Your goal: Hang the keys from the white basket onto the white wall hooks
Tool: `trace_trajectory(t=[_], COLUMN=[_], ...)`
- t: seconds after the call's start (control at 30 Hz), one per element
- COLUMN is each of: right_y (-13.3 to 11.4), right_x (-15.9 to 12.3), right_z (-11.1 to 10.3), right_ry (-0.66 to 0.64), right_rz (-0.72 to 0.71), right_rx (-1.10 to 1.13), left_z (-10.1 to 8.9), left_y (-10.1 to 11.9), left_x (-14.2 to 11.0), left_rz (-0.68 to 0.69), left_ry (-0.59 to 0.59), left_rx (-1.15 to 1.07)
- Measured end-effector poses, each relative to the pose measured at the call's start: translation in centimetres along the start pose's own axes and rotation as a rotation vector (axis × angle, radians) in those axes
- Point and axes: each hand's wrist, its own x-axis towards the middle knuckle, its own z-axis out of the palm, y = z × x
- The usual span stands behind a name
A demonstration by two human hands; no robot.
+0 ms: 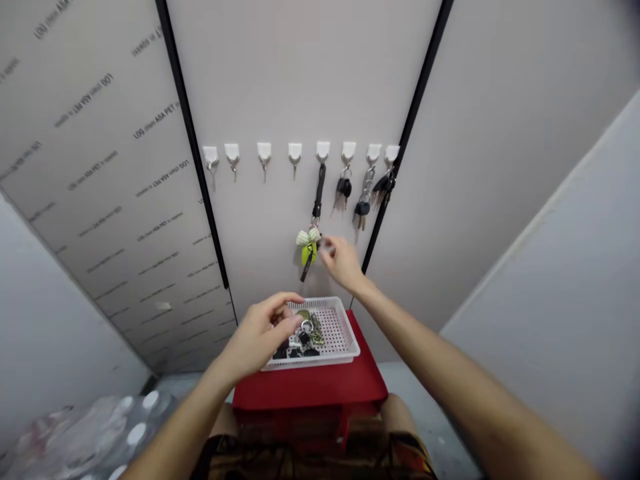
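Observation:
A row of white wall hooks (264,151) runs across the grey panel; the right-hand ones carry key bunches (362,200). My right hand (341,260) is raised beside a black strap with a green and white charm (309,243) that hangs from the fifth hook, its fingers loosely curled and apart next to the charm. My left hand (263,333) hovers over a white perforated tray (340,333) of keys (307,333), fingers pinched together at a key ring; what they grip is partly hidden.
The tray rests on a red plastic stool (310,390) in front of my knees. Black vertical strips (193,140) divide the wall panels. A pack of bottles wrapped in plastic (95,433) lies at the lower left on the floor.

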Motion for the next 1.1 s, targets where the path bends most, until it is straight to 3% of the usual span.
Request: trace_trajectory(t=[0.1, 0.2, 0.33, 0.83, 1.0, 1.1], right_y=[1.4, 2.1, 2.1, 2.1, 2.2, 2.1], right_x=[-5.6, -9.1, -10.3, -10.4, -9.7, -9.6], right_z=[3.6, 6.2, 7.5, 8.1, 8.4, 8.7], right_ry=[-0.451, -0.626, -0.597, -0.660, -0.533, -0.542], right_rz=[-0.016, -0.022, 0.021, 0.011, 0.091, 0.083], right_rx=[0.024, 0.026, -0.021, -0.032, -0.028, -0.053], left_z=[3.2, 6.1, 7.8, 8.0, 7.8, 7.7], left_y=[-3.1, -6.1, -7.8, -7.2, -7.5, -7.7], left_x=[1.3, 2.8, 4.0, 4.5, 4.3, 4.2], left_rz=[-0.093, -0.140, -0.164, -0.241, -0.327, -0.347], left_ry=[-0.086, -0.116, -0.121, -0.157, -0.048, -0.026], left_rx=[0.230, 0.432, 0.565, 0.610, 0.568, 0.498])
